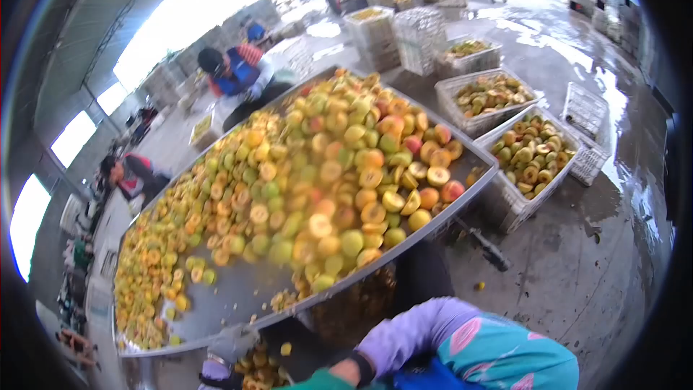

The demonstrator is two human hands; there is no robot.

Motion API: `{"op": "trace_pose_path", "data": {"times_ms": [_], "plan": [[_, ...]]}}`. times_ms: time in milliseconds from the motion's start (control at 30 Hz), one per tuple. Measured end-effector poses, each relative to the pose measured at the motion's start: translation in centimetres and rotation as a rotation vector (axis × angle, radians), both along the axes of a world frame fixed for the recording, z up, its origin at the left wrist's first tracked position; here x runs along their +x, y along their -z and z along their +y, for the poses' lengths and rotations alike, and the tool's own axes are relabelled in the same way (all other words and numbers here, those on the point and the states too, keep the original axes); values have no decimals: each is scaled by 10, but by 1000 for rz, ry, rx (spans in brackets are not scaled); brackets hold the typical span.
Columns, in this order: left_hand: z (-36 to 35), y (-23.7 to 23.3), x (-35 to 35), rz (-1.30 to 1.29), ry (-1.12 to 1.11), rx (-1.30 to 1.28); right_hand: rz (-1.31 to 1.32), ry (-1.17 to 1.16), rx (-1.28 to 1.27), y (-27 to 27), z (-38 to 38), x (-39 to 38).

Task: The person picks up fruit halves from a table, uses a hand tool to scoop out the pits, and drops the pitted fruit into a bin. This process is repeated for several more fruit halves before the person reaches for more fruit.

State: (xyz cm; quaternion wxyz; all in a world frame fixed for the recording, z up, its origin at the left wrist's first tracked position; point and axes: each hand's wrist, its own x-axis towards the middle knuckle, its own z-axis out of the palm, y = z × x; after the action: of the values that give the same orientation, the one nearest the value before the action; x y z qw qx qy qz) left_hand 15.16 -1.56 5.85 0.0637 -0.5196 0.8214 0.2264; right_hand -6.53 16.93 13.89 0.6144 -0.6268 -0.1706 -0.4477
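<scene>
A long metal sorting table [238,292] carries a deep heap of halved yellow, green and red-blushed fruit [325,173]. My right hand [299,343], in a dark glove below a purple sleeve, is at the table's near edge. A small yellow fruit piece [286,349] lies against the glove, and the grip on it is unclear. My left hand [216,375] shows only as a sliver at the bottom edge. It is beside a container of cut fruit [256,372] under the table.
White plastic crates of fruit [530,155] [491,94] stand on the wet concrete floor [577,260] to the right, with stacked crates [375,32] farther back. Other people [234,72] [130,173] work along the table's far side. A loose fruit piece [478,286] lies on the floor.
</scene>
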Motion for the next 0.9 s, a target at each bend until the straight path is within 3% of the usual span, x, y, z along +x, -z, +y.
{"op": "trace_pose_path", "data": {"times_ms": [33,67,100,133,200,233,300,333,400,433,467,567,633,700,767,867,900], "plan": [[-11,3,0,-147,24,33,48,135,-70,9,-4,-18],[-27,37,24,119,576,-515,87,125,-13,27,-5,-23],[-33,26,9,-297,783,-461,124,115,45,45,-5,-28],[-25,10,-9,-124,511,-283,284,-108,251,53,-1,-37],[-10,-20,-46,431,-57,-9,282,-32,155,66,9,-39],[-38,-9,-37,442,106,-7,270,-43,179,61,11,-42],[-71,-23,-61,267,166,-124,341,-56,196,61,-5,-50],[-93,-28,-70,160,231,-188,169,44,207,69,-13,-43],[-158,-17,-86,-130,257,-294,421,74,613,79,-32,-63],[-184,-13,-100,-137,157,-348,485,124,952,78,-42,-71],[-209,-8,-116,-139,66,-402,311,271,1154,97,-52,-65],[-267,9,-164,201,47,-569,223,521,1233,121,-73,-79],[-281,7,-202,299,65,-575,198,634,1156,130,-84,-90],[-316,18,-236,315,77,-787,335,804,1253,111,-101,-107],[-335,8,-258,345,121,-802,454,1006,1093,94,-138,-137],[-366,6,-281,375,70,-771,827,1579,307,79,-245,-195],[-376,8,-287,418,61,-801,938,1653,172,85,-293,-221]]}}
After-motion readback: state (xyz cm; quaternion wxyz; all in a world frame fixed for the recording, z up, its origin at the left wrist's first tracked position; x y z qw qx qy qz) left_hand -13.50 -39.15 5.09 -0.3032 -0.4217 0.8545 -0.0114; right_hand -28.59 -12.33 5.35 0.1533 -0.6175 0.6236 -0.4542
